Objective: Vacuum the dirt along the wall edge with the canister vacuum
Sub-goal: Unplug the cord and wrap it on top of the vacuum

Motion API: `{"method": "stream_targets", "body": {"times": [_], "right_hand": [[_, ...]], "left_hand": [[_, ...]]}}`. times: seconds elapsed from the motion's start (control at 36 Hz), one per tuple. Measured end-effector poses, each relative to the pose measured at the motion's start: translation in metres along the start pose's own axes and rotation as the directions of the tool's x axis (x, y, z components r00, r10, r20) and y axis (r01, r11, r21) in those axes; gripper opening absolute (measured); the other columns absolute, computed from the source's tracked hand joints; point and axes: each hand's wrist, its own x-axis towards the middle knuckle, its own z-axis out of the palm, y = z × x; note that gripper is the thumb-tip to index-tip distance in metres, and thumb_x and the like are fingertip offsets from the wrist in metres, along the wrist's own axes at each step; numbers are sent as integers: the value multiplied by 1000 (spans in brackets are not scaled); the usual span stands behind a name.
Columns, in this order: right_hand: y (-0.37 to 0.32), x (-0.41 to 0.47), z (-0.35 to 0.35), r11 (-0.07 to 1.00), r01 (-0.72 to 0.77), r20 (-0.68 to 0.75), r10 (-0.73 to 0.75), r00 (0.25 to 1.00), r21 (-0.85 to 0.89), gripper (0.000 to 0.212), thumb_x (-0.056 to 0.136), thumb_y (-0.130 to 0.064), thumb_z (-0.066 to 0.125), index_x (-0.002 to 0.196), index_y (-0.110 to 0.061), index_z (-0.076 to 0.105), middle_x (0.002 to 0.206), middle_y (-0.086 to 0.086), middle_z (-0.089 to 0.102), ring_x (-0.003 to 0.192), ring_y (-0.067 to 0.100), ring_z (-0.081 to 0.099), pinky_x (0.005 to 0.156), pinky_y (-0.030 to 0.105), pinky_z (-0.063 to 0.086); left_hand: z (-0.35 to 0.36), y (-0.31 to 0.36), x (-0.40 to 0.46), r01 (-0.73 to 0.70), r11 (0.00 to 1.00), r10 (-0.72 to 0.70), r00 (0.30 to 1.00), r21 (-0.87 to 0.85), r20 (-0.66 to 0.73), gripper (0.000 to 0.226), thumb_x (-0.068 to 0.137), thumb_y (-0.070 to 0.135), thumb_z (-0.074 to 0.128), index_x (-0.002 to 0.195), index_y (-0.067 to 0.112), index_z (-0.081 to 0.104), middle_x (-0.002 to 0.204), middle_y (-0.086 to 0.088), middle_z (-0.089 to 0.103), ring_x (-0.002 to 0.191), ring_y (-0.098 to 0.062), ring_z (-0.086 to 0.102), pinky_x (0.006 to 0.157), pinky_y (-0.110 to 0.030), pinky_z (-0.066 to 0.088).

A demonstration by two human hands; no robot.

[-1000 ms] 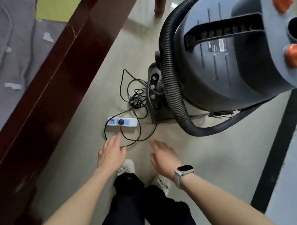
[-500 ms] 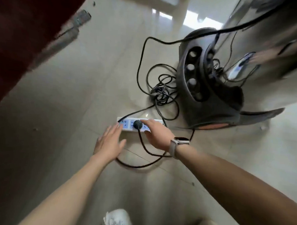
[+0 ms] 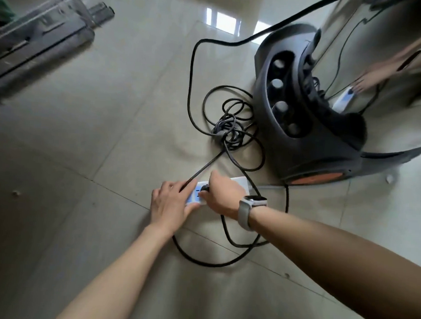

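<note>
The canister vacuum's dark base (image 3: 303, 120) stands on the tiled floor at the upper right, its shiny drum reflecting my hands. Its black power cord (image 3: 232, 126) lies in tangled loops in front of it. A white power strip (image 3: 240, 181) lies on the floor near the base. My left hand (image 3: 171, 203) holds the strip's left end down, fingers curled over it. My right hand (image 3: 223, 196), with a watch on the wrist, pinches the black plug (image 3: 204, 188) seated in the strip.
A grey metal frame (image 3: 38, 36) lies on the floor at the upper left. A loop of cord (image 3: 224, 261) runs under my right forearm. Small bits of debris (image 3: 16, 193) dot the tiles.
I have bent down closer to the floor. Both hands moved forward onto the power strip: the left now holds its end, the right has closed on the plug.
</note>
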Motion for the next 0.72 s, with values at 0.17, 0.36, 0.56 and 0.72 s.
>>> {"method": "stream_targets", "body": {"times": [0.17, 0.36, 0.56, 0.72], "right_hand": [[3, -3, 10, 985, -38, -87, 24, 996, -166, 16, 95, -21, 45, 79, -19, 46, 99, 10, 68, 78, 28, 57, 55, 28, 28], [-1, -19, -7, 979, 6, -71, -21, 997, -205, 9, 90, -18, 51, 81, -17, 54, 93, 10, 68, 73, 27, 52, 57, 28, 31], [-10, -38, -54, 997, 27, -197, -14, 980, 68, 44, 93, -37, 52, 56, -16, 43, 59, 6, 42, 65, 31, 44, 59, 29, 30], [40, -59, -45, 957, -161, 10, 164, 986, 242, 34, 98, -23, 42, 65, -15, 40, 63, 6, 50, 59, 26, 57, 53, 29, 44]], "left_hand": [[3, 5, 1, 8, 1000, -7, 999, 19, -38, 63, 87, 59, 53, 145, 41, 36, 139, 19, 48, 122, -18, 43, 91, -34, 30], [4, 11, -1, 20, 1000, -19, 998, 19, -63, 61, 87, 54, 57, 144, 41, 39, 137, 20, 51, 121, -18, 45, 88, -35, 29], [-7, 9, 9, -6, 1000, 6, 1000, 3, -19, 46, 82, 57, 63, 124, 39, 56, 123, 19, 58, 115, -18, 51, 89, -33, 28], [-13, 19, 9, 129, 780, -222, 972, -613, -77, 22, 89, 10, 65, 107, 16, 75, 102, -7, 74, 94, -20, 69, 82, -27, 47]]}}
